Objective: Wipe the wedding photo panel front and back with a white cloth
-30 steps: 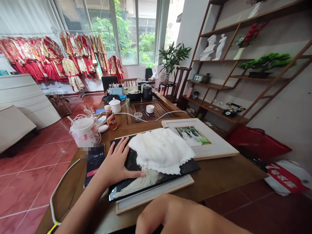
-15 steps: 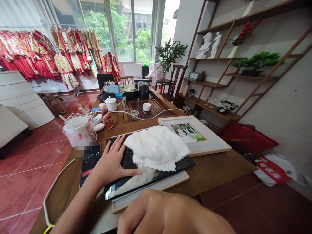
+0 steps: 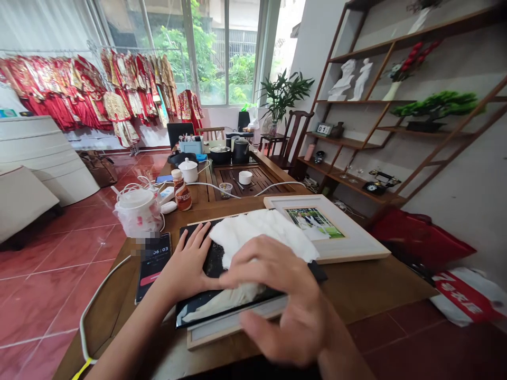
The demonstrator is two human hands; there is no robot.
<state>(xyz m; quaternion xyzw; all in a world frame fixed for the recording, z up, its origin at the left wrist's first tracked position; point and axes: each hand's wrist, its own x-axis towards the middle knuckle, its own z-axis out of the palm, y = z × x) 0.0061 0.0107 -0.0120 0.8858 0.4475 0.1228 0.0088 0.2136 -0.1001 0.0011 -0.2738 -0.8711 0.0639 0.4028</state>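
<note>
Loosely, a rumpled white cloth [image 3: 253, 226] drapes the black panel [image 3: 214, 259].

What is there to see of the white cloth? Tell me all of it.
The cloth is white, soft and fluffy-looking, rumpled into shallow folds, with a wavy edge showing at the right. It lies spread over the dark panel, its right side overlapping the frame in this view. The left grip is spread beside its left edge; whether the fingertips touch it is unclear. The blurred right grip hides its lower part, so contact there cannot be told.
</note>
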